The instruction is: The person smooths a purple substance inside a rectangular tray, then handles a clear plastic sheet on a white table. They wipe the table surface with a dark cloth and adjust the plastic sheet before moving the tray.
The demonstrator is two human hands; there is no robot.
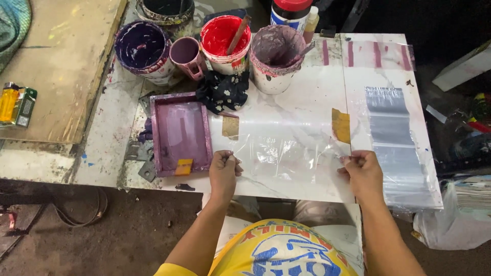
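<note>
**Clear plastic bag, pinched at both near corners**

Clear plastic bag [286, 153] spread flat on the white marbled table [307, 87], near edge along the table front, between two brown tape tabs [340, 125]. Left hand [224, 171] clenched on the near left corner, thumb and fingers pinching the film; right hand [362, 171] gripping the near right corner the same way. Best handled with even tension from both sides, film kept low and smooth, no wrinkles, edges square against the tabs. Just left, a purple-stained printing frame [180, 133], apart from the bag. Right, a stack of more clear bags [396, 143]. Behind, a dark rag [224, 91] and paint tubs: purple [142, 47], red [224, 37], mauve [276, 53], plus a small pink cup [186, 53].
</note>
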